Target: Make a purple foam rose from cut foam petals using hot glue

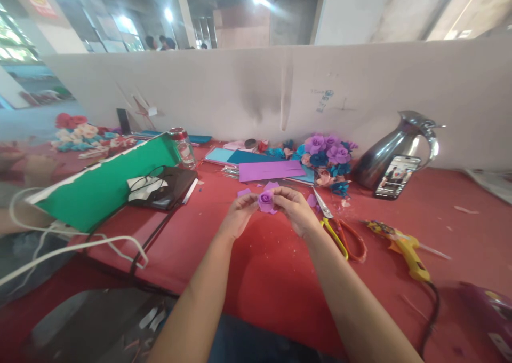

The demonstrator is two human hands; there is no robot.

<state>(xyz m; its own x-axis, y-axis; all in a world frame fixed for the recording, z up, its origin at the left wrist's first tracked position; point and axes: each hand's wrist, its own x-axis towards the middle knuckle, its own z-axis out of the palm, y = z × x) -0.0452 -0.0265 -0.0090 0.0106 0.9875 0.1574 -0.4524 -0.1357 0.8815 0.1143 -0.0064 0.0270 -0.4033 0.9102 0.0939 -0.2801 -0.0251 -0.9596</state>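
Observation:
Between my two hands, above the red table, is a small purple paper flower (265, 198) with a rolled centre. My left hand (239, 215) pinches its left edge, fingers closed. On the other side my right hand (295, 208) grips the petals with thumb and fingers. Loose purple paper pieces lie just behind and beside the hands. A purple paper strip (272, 171) rests beyond them on blue sheets. Scissors (340, 237) with yellow and orange handles lie right of my right hand, blades pointing toward the paper scraps.
A yellow glue gun (408, 253) with its cord lies at right. Behind it a phone (397, 177) leans on a metal jug (384, 149). Finished paper flowers (328, 152) are bunched at the back. At left stand a green board (116, 184), a glass jar (184, 148) and a white cable (100, 240); a person's arm is beyond.

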